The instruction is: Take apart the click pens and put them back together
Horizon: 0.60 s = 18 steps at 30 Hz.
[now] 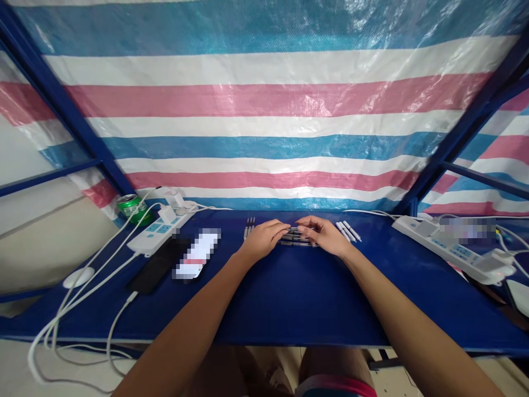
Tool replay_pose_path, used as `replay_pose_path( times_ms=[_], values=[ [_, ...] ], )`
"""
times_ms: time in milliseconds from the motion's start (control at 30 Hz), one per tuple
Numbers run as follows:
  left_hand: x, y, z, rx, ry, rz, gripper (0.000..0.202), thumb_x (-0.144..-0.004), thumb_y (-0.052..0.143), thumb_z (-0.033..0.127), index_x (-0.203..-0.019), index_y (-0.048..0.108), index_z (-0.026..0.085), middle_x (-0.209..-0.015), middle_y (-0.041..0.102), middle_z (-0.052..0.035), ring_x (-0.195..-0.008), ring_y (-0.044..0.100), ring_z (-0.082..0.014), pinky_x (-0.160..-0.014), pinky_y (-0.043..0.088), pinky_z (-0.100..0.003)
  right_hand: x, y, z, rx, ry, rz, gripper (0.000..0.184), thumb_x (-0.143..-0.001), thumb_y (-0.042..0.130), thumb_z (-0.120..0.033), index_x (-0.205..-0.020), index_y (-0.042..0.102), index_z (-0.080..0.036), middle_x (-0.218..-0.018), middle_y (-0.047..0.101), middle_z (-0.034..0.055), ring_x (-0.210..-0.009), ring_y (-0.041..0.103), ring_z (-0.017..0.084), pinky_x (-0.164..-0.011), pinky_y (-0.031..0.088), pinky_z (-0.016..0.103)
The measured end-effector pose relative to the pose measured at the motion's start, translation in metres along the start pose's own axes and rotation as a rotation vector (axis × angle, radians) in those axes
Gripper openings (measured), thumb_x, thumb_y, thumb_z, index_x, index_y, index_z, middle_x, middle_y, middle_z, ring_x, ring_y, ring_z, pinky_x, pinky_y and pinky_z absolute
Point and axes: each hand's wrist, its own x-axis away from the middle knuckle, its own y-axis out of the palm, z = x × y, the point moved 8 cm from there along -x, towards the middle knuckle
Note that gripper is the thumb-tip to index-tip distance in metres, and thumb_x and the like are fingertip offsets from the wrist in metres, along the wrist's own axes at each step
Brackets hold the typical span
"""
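Observation:
A small row of dark and clear pens [294, 237] lies crosswise on the blue desk [306, 298], between my two hands. My left hand [264, 238] closes over the left ends of these pens, its fingers bent and pressed together. At the right ends, my right hand [324, 234] curls its thumb and fingers around them. Part of the pens is hidden under both hands. Several slim dark-tipped sticks [249, 225], perhaps pen refills, show just beyond my left hand. Several white pen-like sticks [348, 231] lie side by side to the right of my right hand.
On the left are a phone with a lit screen [197, 255], a black phone-like slab [155, 268], a white power strip [159, 231], a green can [131, 208] and loose white cables. Another power strip [448, 248] lies right. Striped plastic sheeting [273, 99] hangs behind the desk.

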Motion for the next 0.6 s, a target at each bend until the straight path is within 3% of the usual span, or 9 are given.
replay_pose_path(
  times_ms=[300,400,600],
  values=[
    [0.000,0.000,0.000,-0.027,-0.029,-0.027,0.034,-0.112,0.044,0.034,-0.132,0.070,0.027,-0.127,0.073,-0.0034,-0.112,0.071,-0.0205,-0.097,0.055,-0.033,-0.001,-0.003,-0.003,0.090,-0.040,0.029,0.034,-0.093,0.070,-0.050,-0.110,0.076,-0.022,-0.095,0.077,0.0059,-0.076,0.068,0.020,-0.070,0.057,0.036],
    [0.000,-0.001,-0.003,-0.050,-0.071,-0.035,0.034,-0.112,0.043,0.034,-0.131,0.070,0.027,-0.125,0.074,-0.0034,-0.111,0.072,-0.0210,-0.096,0.056,-0.034,-0.001,-0.012,-0.007,0.134,-0.098,0.103,0.027,-0.088,0.075,-0.045,-0.103,0.076,-0.022,-0.106,0.078,0.0064,-0.090,0.071,0.022,-0.084,0.058,0.039],
    [-0.001,-0.008,-0.014,-0.077,-0.167,0.027,0.027,-0.108,0.050,0.031,-0.123,0.072,0.025,-0.125,0.075,-0.0040,-0.117,0.070,-0.0244,-0.103,0.054,-0.040,-0.002,-0.029,-0.008,0.197,-0.126,0.223,0.024,-0.088,0.076,-0.044,-0.102,0.075,-0.023,-0.107,0.078,0.0065,-0.092,0.072,0.023,-0.089,0.057,0.042]
  ],
)
